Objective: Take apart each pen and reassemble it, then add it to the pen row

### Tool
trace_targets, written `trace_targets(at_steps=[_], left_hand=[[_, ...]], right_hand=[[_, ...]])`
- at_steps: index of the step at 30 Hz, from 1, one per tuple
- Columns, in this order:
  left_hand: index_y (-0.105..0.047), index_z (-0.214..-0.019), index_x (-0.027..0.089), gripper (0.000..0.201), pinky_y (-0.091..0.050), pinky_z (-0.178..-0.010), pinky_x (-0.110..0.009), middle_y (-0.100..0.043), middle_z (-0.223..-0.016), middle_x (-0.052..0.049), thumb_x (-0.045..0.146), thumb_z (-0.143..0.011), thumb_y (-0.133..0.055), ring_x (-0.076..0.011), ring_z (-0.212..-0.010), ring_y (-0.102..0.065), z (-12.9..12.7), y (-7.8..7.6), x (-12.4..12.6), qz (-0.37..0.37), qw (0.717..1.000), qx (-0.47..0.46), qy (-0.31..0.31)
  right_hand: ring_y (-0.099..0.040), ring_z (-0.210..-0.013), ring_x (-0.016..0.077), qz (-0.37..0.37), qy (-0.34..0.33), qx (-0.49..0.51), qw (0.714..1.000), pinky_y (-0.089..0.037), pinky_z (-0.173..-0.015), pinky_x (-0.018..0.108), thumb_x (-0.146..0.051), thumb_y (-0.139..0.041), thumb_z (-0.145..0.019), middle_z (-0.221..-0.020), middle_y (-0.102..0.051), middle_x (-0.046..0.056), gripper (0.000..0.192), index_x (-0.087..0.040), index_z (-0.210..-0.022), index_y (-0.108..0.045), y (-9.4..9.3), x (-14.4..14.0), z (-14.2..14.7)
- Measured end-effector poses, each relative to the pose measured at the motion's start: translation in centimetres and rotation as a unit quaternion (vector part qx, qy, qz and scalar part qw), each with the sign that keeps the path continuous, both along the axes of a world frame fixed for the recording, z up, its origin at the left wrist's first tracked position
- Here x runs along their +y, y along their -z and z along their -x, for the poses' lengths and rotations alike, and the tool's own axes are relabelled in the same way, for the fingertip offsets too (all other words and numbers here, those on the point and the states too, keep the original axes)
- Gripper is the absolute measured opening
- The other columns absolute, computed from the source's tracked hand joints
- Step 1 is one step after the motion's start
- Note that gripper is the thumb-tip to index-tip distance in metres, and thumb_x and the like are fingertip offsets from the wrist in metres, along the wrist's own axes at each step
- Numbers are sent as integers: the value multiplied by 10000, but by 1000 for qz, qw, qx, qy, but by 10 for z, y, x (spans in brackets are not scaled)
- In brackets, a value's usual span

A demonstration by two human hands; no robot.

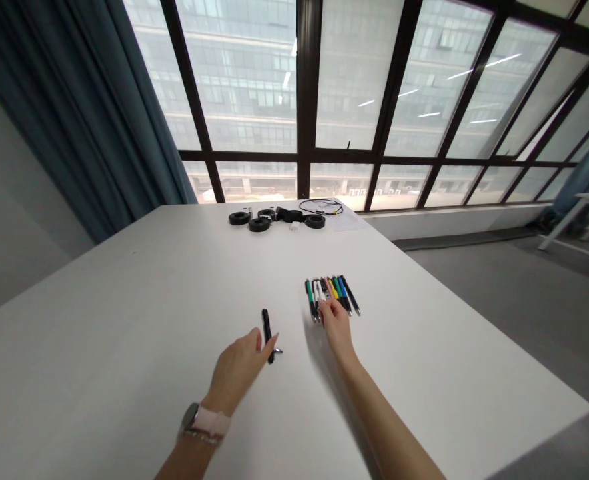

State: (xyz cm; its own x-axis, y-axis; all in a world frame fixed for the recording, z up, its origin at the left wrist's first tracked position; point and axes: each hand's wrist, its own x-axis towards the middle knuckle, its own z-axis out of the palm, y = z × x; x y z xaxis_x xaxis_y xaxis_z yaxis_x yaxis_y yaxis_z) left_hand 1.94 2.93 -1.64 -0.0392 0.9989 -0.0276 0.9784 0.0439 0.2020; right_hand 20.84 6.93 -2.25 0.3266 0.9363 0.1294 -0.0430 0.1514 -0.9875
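My left hand [239,370] is closed at a black pen [266,323], with the thumb across its lower part. A small silver tip [278,351] sticks out beside the thumb; what it belongs to is hidden. To the right, several pens lie side by side in a row, among them a green and black pen [309,297], a yellow pen [332,289], a blue pen [343,291] and a black pen [352,297] at the right end. My right hand [337,327] reaches over the row, fingers pinched at a white pen [318,290]. The fingers cover its lower part.
Toward the far edge of the white table [174,287] lie several black rolls [259,225], a coiled black cable [320,207] and a paper sheet [347,222]. The table's right edge runs diagonally above the grey floor [504,273]. Windows and a blue curtain [104,100] stand behind.
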Motion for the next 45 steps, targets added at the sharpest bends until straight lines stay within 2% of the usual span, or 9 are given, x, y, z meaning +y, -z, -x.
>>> trace_targets(at_steps=[5, 10, 18, 23, 26, 29, 35, 39, 45], left_hand=[[-499, -734, 213, 284, -281, -535, -272, -653, -678, -32, 409, -903, -381, -179, -641, -611, 1, -1, 3, 34, 999, -1, 4], [-500, -768, 212, 191, -311, -564, -274, -662, -722, -47, 299, -881, -373, -182, -659, -609, 2, -2, 3, 30, 999, -23, 8], [-529, -798, 201, 200, -316, -550, -278, -674, -729, -72, 321, -863, -382, -203, -660, -621, 2, -6, 1, 38, 999, -15, -5], [-550, -792, 192, 219, -334, -564, -273, -691, -748, -78, 315, -873, -387, -199, -698, -639, 2, -5, 0, 30, 999, -17, -19], [-546, -771, 194, 222, -329, -568, -273, -685, -736, -73, 315, -867, -387, -198, -697, -636, 3, -4, 0, 27, 999, -39, -21], [-521, -729, 209, 210, -313, -561, -273, -665, -708, -54, 321, -847, -388, -193, -664, -612, 6, -1, 2, 31, 996, -77, -27], [-484, -664, 226, 211, -293, -550, -269, -608, -645, -15, 362, -805, -406, -183, -613, -558, 17, 5, 5, 24, 989, -144, -39], [-517, -649, 221, 182, -298, -527, -261, -578, -591, 6, 366, -749, -471, -176, -565, -541, 24, 11, 11, 15, 968, -246, -47], [-481, -557, 219, 376, -262, -428, -246, -421, -424, 67, 577, -634, -564, -123, -391, -396, 27, 18, 19, -1, 889, -454, -65]], right_hand=[[-368, -508, 122, -4, -5, -1, 1000, -302, -504, 266, -441, -559, -758, -518, -399, -51, 339, -226, -547, -404, 2, 0, -1], [-355, -503, 121, 7, -13, -9, 1000, -283, -500, 265, -442, -552, -761, -518, -397, -55, 326, -228, -563, -405, 7, 0, 1], [-350, -496, 116, 10, -52, -41, 998, -263, -488, 250, -477, -548, -775, -511, -390, -63, 354, -223, -571, -410, 10, -5, 10], [-395, -509, 125, 22, -96, -120, 988, -278, -501, 244, -447, -520, -819, -532, -427, -59, 290, -220, -647, -466, 12, -14, 17], [-441, -537, 140, 22, -139, -224, 964, -293, -530, 245, -373, -508, -848, -566, -472, -53, 161, -217, -826, -539, 12, -23, 24], [-493, -640, 158, -8, -175, -341, 924, -327, -600, 253, -291, -517, -853, -677, -546, -10, 142, -199, -952, -564, 10, -34, 32], [-529, -784, 182, -47, -214, -452, 865, -360, -690, 268, -221, -524, -860, -819, -605, 42, 181, -168, -1030, -558, 4, -45, 41], [-536, -845, 192, -66, -213, -490, 843, -366, -727, 276, -187, -524, -854, -900, -625, 57, 152, -172, -1000, -564, 7, -45, 42], [-543, -825, 184, -65, -203, -515, 830, -368, -715, 271, -103, -487, -844, -886, -637, 50, 156, -172, -958, -567, 10, -43, 43]])
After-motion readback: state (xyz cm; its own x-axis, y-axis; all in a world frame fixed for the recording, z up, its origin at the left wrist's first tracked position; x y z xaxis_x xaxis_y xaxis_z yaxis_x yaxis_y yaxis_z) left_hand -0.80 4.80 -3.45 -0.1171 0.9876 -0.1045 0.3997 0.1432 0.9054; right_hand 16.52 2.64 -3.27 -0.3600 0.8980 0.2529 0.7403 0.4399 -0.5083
